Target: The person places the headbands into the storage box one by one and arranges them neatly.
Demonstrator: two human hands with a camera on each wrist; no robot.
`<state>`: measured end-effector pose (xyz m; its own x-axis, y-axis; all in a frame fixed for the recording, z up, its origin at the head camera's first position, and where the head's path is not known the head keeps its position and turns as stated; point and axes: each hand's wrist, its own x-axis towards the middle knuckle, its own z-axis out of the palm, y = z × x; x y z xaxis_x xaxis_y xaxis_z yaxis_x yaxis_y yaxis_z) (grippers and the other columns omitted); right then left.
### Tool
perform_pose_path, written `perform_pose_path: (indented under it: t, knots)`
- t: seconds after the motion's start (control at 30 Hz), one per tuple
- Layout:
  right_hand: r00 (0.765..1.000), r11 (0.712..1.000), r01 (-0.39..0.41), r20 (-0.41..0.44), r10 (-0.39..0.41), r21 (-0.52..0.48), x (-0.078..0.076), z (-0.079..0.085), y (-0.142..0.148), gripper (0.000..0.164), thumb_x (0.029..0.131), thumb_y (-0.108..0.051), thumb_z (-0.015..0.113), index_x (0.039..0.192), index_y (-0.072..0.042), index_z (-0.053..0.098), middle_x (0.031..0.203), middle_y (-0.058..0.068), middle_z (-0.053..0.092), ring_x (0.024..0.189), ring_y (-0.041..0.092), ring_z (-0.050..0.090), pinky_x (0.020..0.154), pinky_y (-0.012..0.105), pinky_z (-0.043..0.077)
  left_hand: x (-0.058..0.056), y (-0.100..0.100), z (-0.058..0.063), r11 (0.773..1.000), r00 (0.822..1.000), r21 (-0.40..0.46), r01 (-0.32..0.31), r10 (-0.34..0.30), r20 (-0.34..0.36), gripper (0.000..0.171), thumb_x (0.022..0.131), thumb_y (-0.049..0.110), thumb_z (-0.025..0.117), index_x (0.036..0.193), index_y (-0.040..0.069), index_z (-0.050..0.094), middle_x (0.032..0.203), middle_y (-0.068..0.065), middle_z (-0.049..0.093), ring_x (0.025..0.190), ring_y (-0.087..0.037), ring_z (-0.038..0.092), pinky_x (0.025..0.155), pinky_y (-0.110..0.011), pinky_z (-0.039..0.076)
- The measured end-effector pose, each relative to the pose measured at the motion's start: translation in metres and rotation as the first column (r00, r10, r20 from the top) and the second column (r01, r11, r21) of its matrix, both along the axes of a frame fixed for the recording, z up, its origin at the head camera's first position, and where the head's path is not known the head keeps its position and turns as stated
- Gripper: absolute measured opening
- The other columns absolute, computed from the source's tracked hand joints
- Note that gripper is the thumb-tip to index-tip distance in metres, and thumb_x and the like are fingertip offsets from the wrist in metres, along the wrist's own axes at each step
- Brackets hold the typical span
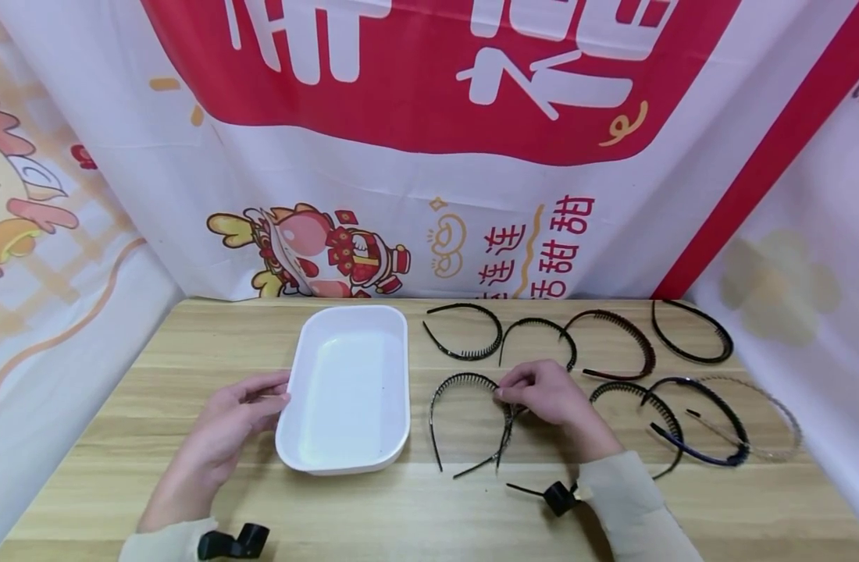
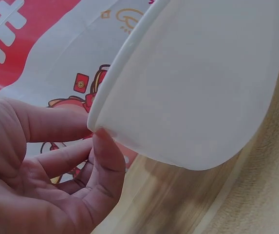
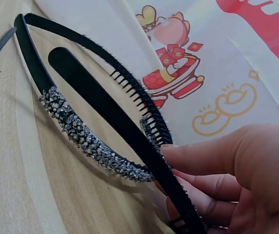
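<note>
A white rectangular plastic basin (image 1: 352, 390) stands left of centre on the wooden table. My left hand (image 1: 222, 429) pinches its rim between thumb and finger, seen closely in the left wrist view. To the right of the basin, my right hand (image 1: 547, 392) pinches a black headband (image 3: 100, 102) between thumb and fingers. A crystal-studded headband (image 3: 83, 139) with comb teeth crosses it at the fingertips. Whether the hand also grips that one I cannot tell. Part of the headbands is hidden behind the fingers.
Several other headbands lie on the right side of the table, among them a dark red toothed one (image 1: 636, 337), a navy one (image 1: 737, 437) and a thin pale one (image 1: 788, 414). A printed cloth (image 1: 415, 148) hangs along the table's back edge.
</note>
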<state>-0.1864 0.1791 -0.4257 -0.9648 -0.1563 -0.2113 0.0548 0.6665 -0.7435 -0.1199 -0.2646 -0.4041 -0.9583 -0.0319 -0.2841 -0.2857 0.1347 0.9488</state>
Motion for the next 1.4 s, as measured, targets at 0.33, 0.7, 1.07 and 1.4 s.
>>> perform_pose_path:
  t: [0.33, 0.7, 1.07, 1.4]
  knots:
    - [0.996, 0.988, 0.067, 0.060, -0.059, -0.138, 0.002, 0.003, 0.004, 0.024, 0.097, -0.024, 0.080, 0.112, -0.006, 0.075, 0.100, 0.007, 0.074, 0.091, 0.020, 0.066, 0.082, 0.030, 0.049, -0.002, 0.000, 0.000, 0.999, 1.000, 0.040, -0.013, 0.012, 0.026, 0.063, 0.101, 0.009, 0.072, 0.156, -0.008, 0.046, 0.110, 0.010, 0.072, 0.101, -0.004, 0.070, 0.088, -0.025, 0.064]
    - [0.989, 0.951, 0.144, 0.060, -0.132, -0.275, 0.000, 0.001, 0.004, 0.027, 0.098, -0.020, 0.079, 0.116, -0.001, 0.074, 0.099, 0.008, 0.076, 0.083, 0.018, 0.071, 0.078, 0.031, 0.062, -0.001, -0.001, 0.000, 0.999, 0.999, 0.041, -0.011, 0.010, 0.035, 0.065, 0.101, 0.011, 0.073, 0.157, -0.007, 0.045, 0.112, 0.010, 0.072, 0.102, -0.005, 0.070, 0.089, -0.025, 0.063]
    - [0.981, 0.905, 0.189, 0.109, -0.159, -0.381, 0.001, 0.005, 0.005, 0.032, 0.098, -0.017, 0.079, 0.120, 0.004, 0.071, 0.102, 0.010, 0.076, 0.082, 0.017, 0.074, 0.078, 0.030, 0.067, -0.002, 0.001, -0.003, 0.997, 1.000, 0.083, -0.002, 0.001, 0.006, 0.062, 0.099, 0.007, 0.073, 0.155, -0.008, 0.047, 0.111, 0.011, 0.073, 0.102, -0.007, 0.071, 0.090, -0.025, 0.063]
    - [0.982, 0.885, 0.183, 0.114, -0.148, -0.429, -0.007, 0.024, 0.011, 0.035, 0.098, -0.016, 0.078, 0.123, 0.007, 0.069, 0.094, 0.005, 0.074, 0.081, 0.016, 0.072, 0.077, 0.027, 0.066, -0.001, -0.001, -0.002, 0.998, 1.000, 0.063, -0.005, 0.004, 0.015, 0.066, 0.101, 0.004, 0.068, 0.160, -0.003, 0.042, 0.111, 0.010, 0.067, 0.101, -0.006, 0.068, 0.088, -0.025, 0.062]
